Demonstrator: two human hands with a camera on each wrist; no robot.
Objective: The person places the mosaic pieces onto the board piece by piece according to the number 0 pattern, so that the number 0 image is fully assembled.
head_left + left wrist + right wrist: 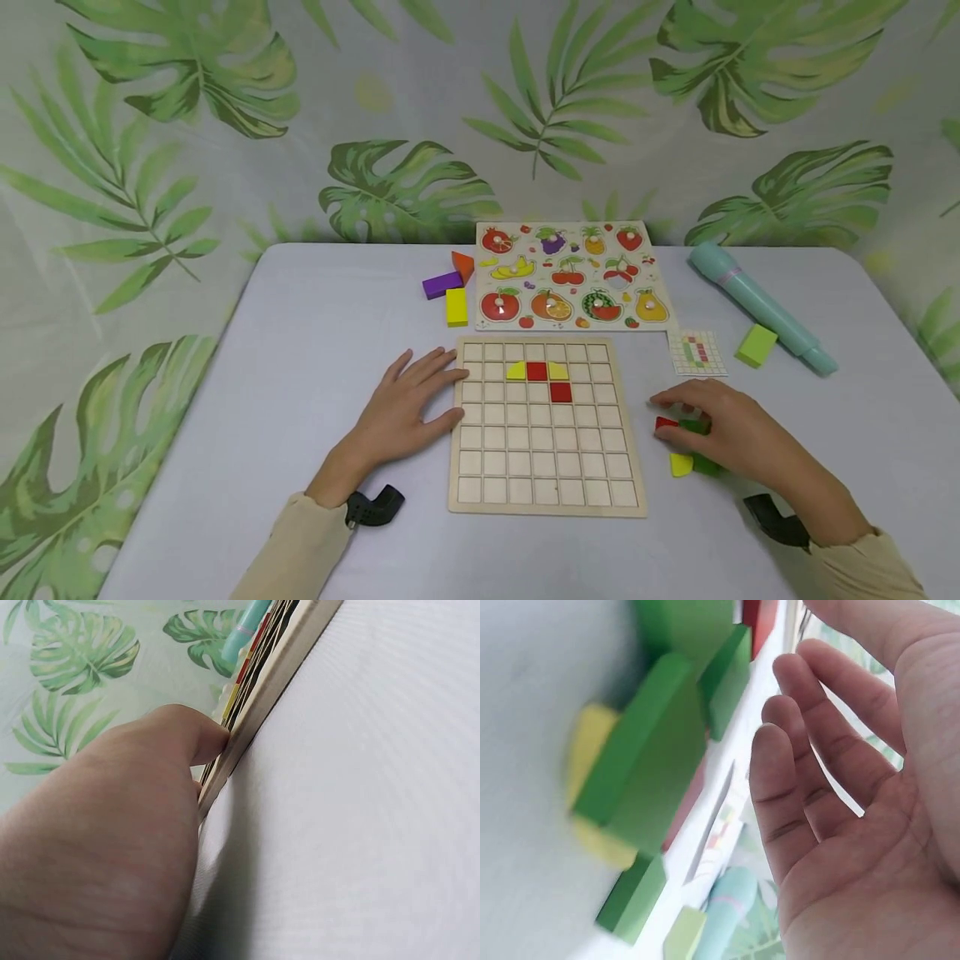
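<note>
A wooden grid board lies in the middle of the table, with two red and two yellow tiles in its upper rows. My left hand lies flat on the table, fingers straight, touching the board's left edge; the thumb presses against it. My right hand hovers over a small pile of tiles to the right of the board: red, green and yellow. In the right wrist view the fingers are relaxed, apart from the green tiles.
A fruit peg puzzle lies behind the board, with purple, orange and yellow blocks to its left. At the right lie a pattern card, a green block and a teal toy microphone. A leaf-print curtain hangs behind.
</note>
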